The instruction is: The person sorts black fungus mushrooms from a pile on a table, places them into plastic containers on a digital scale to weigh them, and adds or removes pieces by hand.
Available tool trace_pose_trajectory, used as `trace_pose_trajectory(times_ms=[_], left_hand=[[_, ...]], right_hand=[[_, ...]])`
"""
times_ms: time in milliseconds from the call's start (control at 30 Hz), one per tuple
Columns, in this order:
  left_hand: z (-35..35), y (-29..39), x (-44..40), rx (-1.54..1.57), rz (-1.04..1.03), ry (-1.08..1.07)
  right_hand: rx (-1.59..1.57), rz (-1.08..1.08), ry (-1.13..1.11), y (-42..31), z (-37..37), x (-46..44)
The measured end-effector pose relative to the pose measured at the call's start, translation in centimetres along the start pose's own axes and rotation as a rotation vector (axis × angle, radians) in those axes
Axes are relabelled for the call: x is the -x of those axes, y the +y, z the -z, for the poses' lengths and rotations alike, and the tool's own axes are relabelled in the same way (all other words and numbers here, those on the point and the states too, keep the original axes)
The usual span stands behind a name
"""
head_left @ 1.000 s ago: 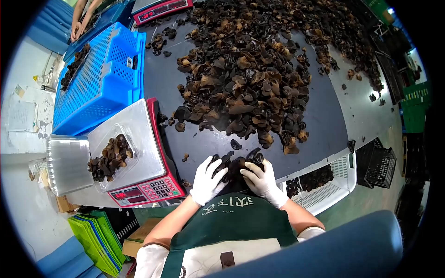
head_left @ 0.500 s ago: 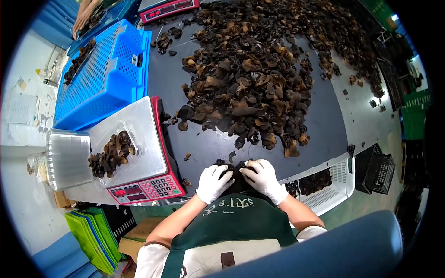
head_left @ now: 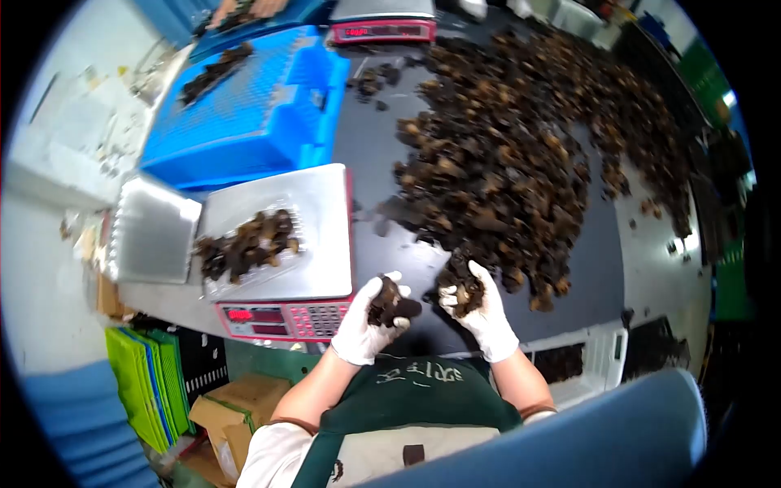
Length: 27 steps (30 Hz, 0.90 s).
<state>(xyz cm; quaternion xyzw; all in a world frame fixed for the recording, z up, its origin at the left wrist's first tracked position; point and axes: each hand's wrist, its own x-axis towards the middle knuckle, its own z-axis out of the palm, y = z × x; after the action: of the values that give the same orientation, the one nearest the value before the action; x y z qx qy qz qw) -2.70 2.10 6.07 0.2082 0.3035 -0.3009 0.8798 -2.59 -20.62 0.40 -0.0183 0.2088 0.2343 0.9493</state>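
A clear tray (head_left: 285, 262) of wood ear mushrooms (head_left: 248, 246) sits on the digital scale (head_left: 328, 236). Over the bench (head_left: 378, 134), the gloved left hand (head_left: 364, 321) curls, palm inward, around loose pieces (head_left: 390, 307); the right hand (head_left: 486, 317), facing it, cups a clump (head_left: 464, 286) beside the large pile (head_left: 504, 179).

Tray (head_left: 286, 262) on scale (head_left: 325, 244), crate (head_left: 244, 106) behind, pile (head_left: 496, 179) right

Narrow lane between scale (head_left: 328, 236) and heap (head_left: 504, 187)

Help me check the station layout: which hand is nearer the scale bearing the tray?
Left. The left hand is beside the scale, at its near right corner; the right hand is farther right, by the pile.
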Motion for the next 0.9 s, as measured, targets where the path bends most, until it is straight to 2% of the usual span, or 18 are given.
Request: trace_pose_trajectory(times_ms=[33,67,100,133,167,233,300,333,400,433,467,533,600,733,767,867,900], left_hand=[[0.6,1.1,1.2,0.007,-0.014,-0.110],[1.1,2.0,2.4,-0.030,-0.096,-0.154],[2.4,3.5,3.2,-0.116,-0.242,-0.287],[3.0,5.1,4.6,-0.190,-0.410,-0.249],[3.5,6.6,6.0,-0.268,-0.576,-0.192],[3.6,10.8,8.6,-0.542,-0.911,-0.094],[5.1,15.1,9.5,-0.924,-1.252,0.059],[5.6,16.9,9.8,-0.982,-1.285,0.104],[7.8,21.0,9.8,-1.361,-1.365,0.162],[8.3,22.6,9.9,-1.605,-1.400,0.206],[8.8,23.6,9.8,-1.705,-1.429,0.168],[8.6,24.8,9.5,-2.022,-1.593,0.069],[9.2,24.3,9.6,-2.195,-1.545,0.119],[9.8,24.3,10.5,-2.143,-1.595,0.147],[10.0,24.3,11.0,-2.109,-1.609,0.136],[11.2,25.0,12.0,-1.959,-1.560,0.108],[12.6,25.6,11.8,-1.818,-1.546,0.064]], right_hand=[[0.117,0.021,-0.004,0.7,-1.4,-1.0],[0.231,0.045,-0.011,1.6,-2.7,-1.7],[0.413,0.138,0.057,3.1,-5.7,-2.2],[0.568,0.172,0.050,4.4,-7.9,-3.1],[0.805,0.194,-0.054,5.1,-8.6,-4.7],[1.265,0.256,-0.217,6.9,-11.6,-6.7],[1.597,0.245,-0.303,9.6,-15.2,-8.8],[1.801,0.234,-0.362,10.7,-16.7,-10.1],[1.719,0.661,-0.878,13.4,-16.1,-15.0],[1.822,0.557,-0.895,14.2,-17.2,-16.1],[1.892,0.624,-1.060,14.8,-18.3,-17.5],[2.128,0.691,-1.102,16.0,-18.8,-19.1],[2.367,0.709,-1.162,17.0,-18.9,-20.2],[2.324,0.627,-1.093,17.7,-19.6,-19.6],[2.290,0.501,-1.025,17.4,-20.6,-18.7],[2.047,0.509,-0.944,15.5,-21.0,-18.2],[2.031,0.527,-0.897,14.3,-20.9,-18.4]])
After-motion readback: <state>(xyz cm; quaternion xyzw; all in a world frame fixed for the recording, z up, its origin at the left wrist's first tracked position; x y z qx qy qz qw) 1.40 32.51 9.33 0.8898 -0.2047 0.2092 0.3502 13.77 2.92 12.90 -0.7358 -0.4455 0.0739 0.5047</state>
